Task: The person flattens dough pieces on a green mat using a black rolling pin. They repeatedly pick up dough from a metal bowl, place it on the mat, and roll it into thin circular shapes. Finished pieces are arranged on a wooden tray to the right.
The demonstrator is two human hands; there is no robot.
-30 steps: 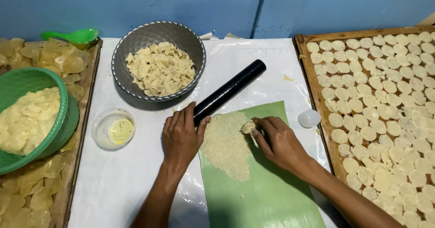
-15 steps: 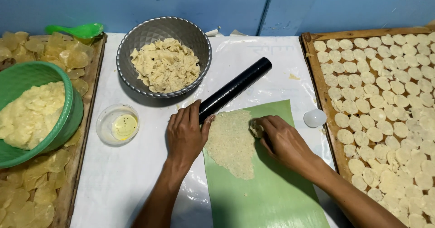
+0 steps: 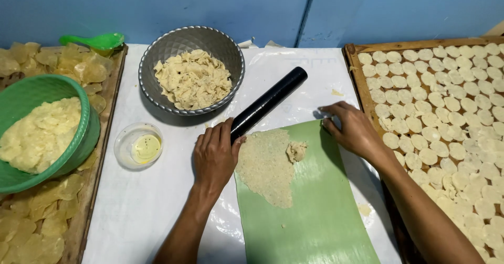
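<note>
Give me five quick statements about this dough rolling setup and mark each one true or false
1. The left hand rests on the near end of the black rolling pin. True.
2. The flattened dough lies on a green sheet. True.
3. The grey metal bowl is empty. False: it holds pale dough scraps.
4. The right hand grips the rolling pin. False: it is off the pin, by the sheet's far right corner, next to the wooden tray.
5. The wooden tray on the right holds rows of small round dough discs. True.
</note>
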